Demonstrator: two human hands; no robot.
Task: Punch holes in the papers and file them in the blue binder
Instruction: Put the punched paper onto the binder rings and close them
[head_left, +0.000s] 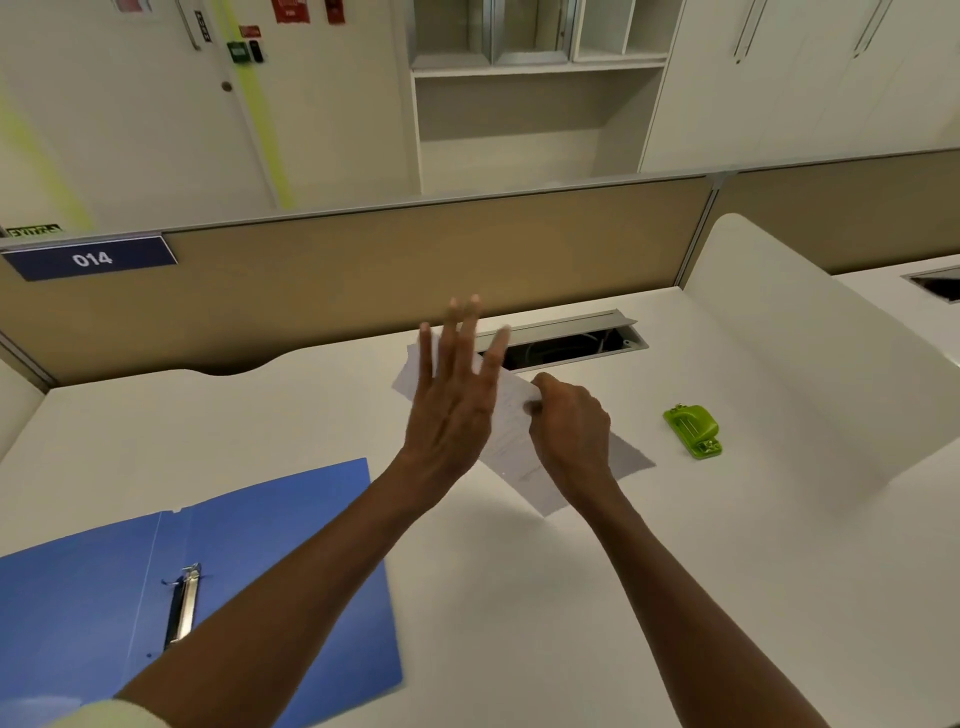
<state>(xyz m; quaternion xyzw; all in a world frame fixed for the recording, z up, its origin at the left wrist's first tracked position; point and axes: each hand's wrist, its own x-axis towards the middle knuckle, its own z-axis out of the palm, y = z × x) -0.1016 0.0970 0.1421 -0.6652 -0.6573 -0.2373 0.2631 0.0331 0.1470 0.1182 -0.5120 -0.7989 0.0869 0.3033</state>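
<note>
White papers (511, 441) lie at the middle of the white desk (519, 597), their near part lifted off it. My right hand (569, 426) pinches the papers at their right edge with curled fingers. My left hand (454, 400) hovers over the left part of the papers with straight, spread fingers and holds nothing. The blue binder (270, 530) lies open flat at the near left, its metal clip (182, 605) showing in the middle. A green hole punch (693, 430) sits on the desk to the right of the papers, apart from both hands.
A tan partition (363, 270) with a blue "014" sign (91, 258) closes the far side of the desk. An open cable slot (566, 345) lies just beyond the papers. A white side divider (789, 364) stands at the right.
</note>
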